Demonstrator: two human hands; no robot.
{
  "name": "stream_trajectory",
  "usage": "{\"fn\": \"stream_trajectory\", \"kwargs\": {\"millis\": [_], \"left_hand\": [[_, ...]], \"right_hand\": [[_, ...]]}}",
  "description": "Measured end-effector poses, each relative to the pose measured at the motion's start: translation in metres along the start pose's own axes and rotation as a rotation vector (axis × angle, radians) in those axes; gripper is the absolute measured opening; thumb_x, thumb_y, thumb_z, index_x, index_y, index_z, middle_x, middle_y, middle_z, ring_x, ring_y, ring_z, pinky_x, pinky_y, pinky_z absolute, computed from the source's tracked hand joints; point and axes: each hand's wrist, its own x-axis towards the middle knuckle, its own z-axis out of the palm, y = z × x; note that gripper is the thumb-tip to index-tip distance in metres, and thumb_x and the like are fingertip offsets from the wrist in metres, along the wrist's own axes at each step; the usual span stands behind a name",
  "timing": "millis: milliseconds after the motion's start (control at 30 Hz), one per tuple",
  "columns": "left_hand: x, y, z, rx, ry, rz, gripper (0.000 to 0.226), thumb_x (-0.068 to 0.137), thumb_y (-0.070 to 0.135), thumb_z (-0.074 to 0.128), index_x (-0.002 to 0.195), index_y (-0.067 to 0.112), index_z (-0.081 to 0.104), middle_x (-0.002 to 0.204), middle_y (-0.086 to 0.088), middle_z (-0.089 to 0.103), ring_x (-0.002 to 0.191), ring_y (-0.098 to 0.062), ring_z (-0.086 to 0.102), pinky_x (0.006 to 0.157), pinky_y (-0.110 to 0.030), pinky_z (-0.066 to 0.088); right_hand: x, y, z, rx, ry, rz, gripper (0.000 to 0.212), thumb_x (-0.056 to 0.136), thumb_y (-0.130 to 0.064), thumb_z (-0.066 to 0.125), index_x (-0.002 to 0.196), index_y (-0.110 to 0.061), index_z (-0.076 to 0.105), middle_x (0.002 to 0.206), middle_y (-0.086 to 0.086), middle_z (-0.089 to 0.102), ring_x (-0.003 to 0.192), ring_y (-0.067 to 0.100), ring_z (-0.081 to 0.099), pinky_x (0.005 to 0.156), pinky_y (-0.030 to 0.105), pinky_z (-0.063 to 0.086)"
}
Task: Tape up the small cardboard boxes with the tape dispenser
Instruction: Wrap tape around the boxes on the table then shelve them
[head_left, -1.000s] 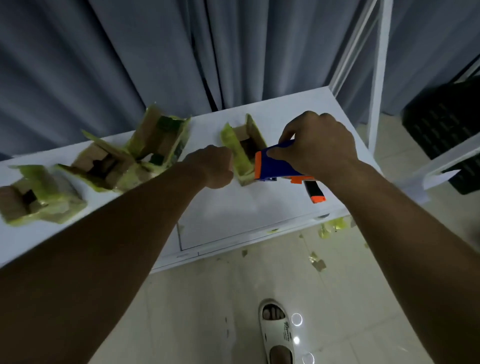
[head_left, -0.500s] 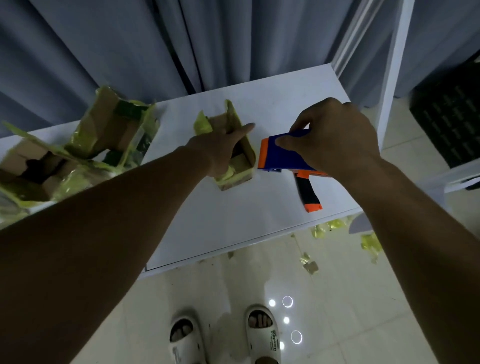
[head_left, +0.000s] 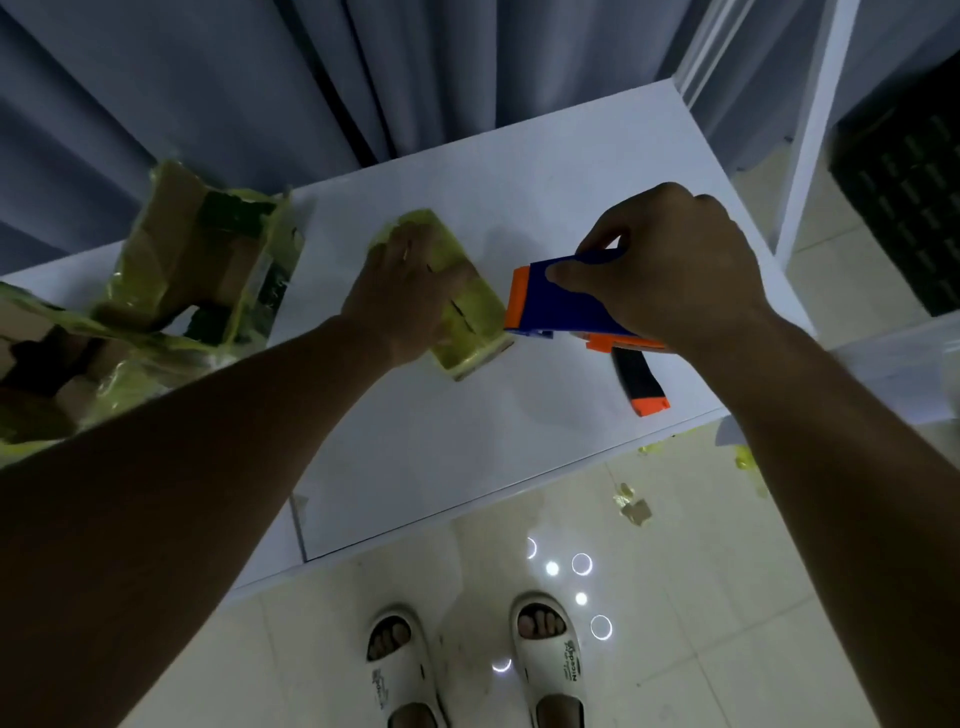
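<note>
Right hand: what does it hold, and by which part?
The right hand grips the tape dispenser by its blue body; the black handle hangs free below.

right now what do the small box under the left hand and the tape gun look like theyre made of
Small box: brown cardboard, going by the matte tan edge at its near end, wrapped in glossy yellowish tape that shines under the light. Tape dispenser: looks like hard moulded plastic, smooth blue body with orange trim and a black, orange-tipped handle. The left hand presses the box; the right hand grips the dispenser.

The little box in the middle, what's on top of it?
The left hand lies flat on the small box, pressing its yellow-taped top. The flaps beneath the hand are hidden.
</note>
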Motion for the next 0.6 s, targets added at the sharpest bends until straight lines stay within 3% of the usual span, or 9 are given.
{"fn": "stream_trajectory", "kwargs": {"millis": [67,233,333,400,467,533,600], "left_hand": [[0.001,-0.011,0.009,-0.054,-0.035,0.054,0.071,0.090,0.046,0.066,0.149,0.025,0.034,0.165,-0.014,0.007,0.152,-0.036,-0.001,0.122,-0.053,0.013],[-0.022,-0.028,0.035,-0.088,-0.075,0.039,0.088,0.096,0.060,0.044,0.159,0.018,0.001,0.167,-0.012,-0.001,0.154,-0.031,-0.008,0.124,-0.050,0.006],[-0.050,-0.032,0.053,-0.087,-0.013,-0.001,0.095,0.087,0.071,0.047,0.158,0.019,0.011,0.165,-0.020,0.003,0.152,-0.039,-0.005,0.123,-0.055,0.009],[-0.072,-0.036,0.062,-0.091,0.021,-0.045,0.083,0.087,0.064,0.054,0.152,0.022,0.026,0.162,-0.026,0.008,0.150,-0.046,-0.008,0.122,-0.059,0.009],[-0.097,-0.040,0.071,-0.111,0.022,-0.136,0.074,0.090,0.053,0.059,0.151,0.026,0.027,0.159,-0.030,0.011,0.148,-0.051,-0.010,0.120,-0.061,0.010],[-0.122,-0.042,0.080,-0.115,-0.007,-0.227,0.078,0.089,0.049,0.062,0.153,0.027,0.022,0.153,-0.032,0.019,0.146,-0.057,0.005,0.117,-0.065,0.021],[-0.149,-0.043,0.086,-0.100,-0.011,-0.290,0.082,0.085,0.049,0.064,0.151,0.027,0.022,0.141,-0.031,0.031,0.133,-0.056,0.032,0.107,-0.062,0.038]], "right_hand": [[0.000,-0.004,0.006,0.005,-0.010,0.005,0.035,0.078,-0.055,0.069,0.097,-0.025,0.073,0.095,-0.002,0.069,0.084,0.020,0.062,0.067,0.031,0.046],[-0.004,-0.021,0.018,0.023,-0.041,-0.035,0.029,0.081,-0.051,0.069,0.093,-0.025,0.075,0.095,-0.002,0.071,0.084,0.020,0.063,0.067,0.030,0.045],[-0.007,-0.031,0.026,0.045,-0.060,-0.056,0.029,0.080,-0.052,0.069,0.092,-0.026,0.075,0.096,-0.001,0.071,0.087,0.022,0.064,0.069,0.031,0.050],[-0.009,-0.038,0.031,0.062,-0.072,-0.078,0.029,0.079,-0.054,0.069,0.089,-0.027,0.075,0.095,-0.001,0.071,0.088,0.021,0.064,0.069,0.033,0.053],[-0.013,-0.046,0.037,0.080,-0.089,-0.109,0.027,0.079,-0.053,0.070,0.088,-0.027,0.075,0.092,-0.002,0.070,0.087,0.020,0.063,0.069,0.033,0.053],[-0.016,-0.056,0.041,0.104,-0.110,-0.142,0.025,0.080,-0.051,0.070,0.087,-0.027,0.076,0.090,-0.004,0.070,0.085,0.019,0.063,0.068,0.031,0.050],[-0.022,-0.068,0.047,0.124,-0.142,-0.171,0.026,0.080,-0.051,0.070,0.088,-0.027,0.076,0.091,-0.005,0.070,0.085,0.017,0.064,0.069,0.031,0.052]]}}
